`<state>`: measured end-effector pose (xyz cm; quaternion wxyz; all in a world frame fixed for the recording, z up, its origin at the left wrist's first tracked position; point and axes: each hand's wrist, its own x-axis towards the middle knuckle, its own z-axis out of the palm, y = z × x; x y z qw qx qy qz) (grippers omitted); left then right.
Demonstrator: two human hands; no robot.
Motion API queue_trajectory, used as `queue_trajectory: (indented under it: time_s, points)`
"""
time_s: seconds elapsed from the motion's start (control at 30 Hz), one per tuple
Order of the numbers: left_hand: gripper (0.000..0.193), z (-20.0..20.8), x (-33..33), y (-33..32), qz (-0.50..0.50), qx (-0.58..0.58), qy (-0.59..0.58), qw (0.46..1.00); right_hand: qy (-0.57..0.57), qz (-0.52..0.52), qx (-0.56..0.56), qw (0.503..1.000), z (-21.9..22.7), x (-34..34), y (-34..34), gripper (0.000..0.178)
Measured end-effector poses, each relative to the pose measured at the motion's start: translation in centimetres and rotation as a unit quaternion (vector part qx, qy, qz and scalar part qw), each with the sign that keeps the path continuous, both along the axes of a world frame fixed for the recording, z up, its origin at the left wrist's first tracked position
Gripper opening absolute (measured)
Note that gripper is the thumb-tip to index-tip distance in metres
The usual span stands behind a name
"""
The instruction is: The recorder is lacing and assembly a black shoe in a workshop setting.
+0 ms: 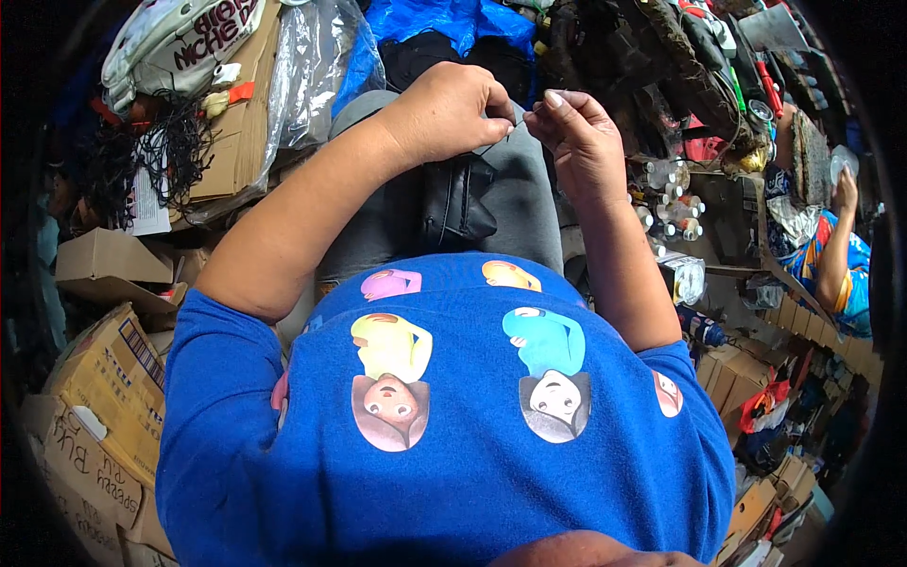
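Note:
My left hand (453,111) is raised above my lap, its thumb and fingertips pinched together. Close to its right, my right hand (584,144) also pinches thumb against fingers. A small gap separates the two sets of fingertips. Something thin and dark seems to show at the left fingertips, too fine to name, and what the right fingers hold is hidden. Below the hands, a black leather-like piece (463,203) rests on my grey-clad lap (529,203), touched by neither hand.
At the left are cardboard boxes (109,383), tangled black cords (175,142) and a clear plastic sheet (307,80). Blue plastic (453,21) lies ahead. Small bottles (675,213) crowd the right, and beyond them is another person's arm (836,250).

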<state>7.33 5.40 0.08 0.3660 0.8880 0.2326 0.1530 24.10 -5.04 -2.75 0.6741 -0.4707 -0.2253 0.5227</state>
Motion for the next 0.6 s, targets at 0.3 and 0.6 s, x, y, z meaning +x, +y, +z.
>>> queue_trajectory:
  time_s: [0.3,0.6]
  points:
    - [0.005,3.1,0.1,0.9,-0.123,0.327,0.041,0.936,-0.058,-0.004,0.045,0.997,0.4,-1.3,0.7,0.015]
    - [0.021,6.0,-0.2,4.2,-0.123,0.249,0.083,0.957,-0.004,0.005,0.049,0.999,0.2,-2.8,1.1,0.016]
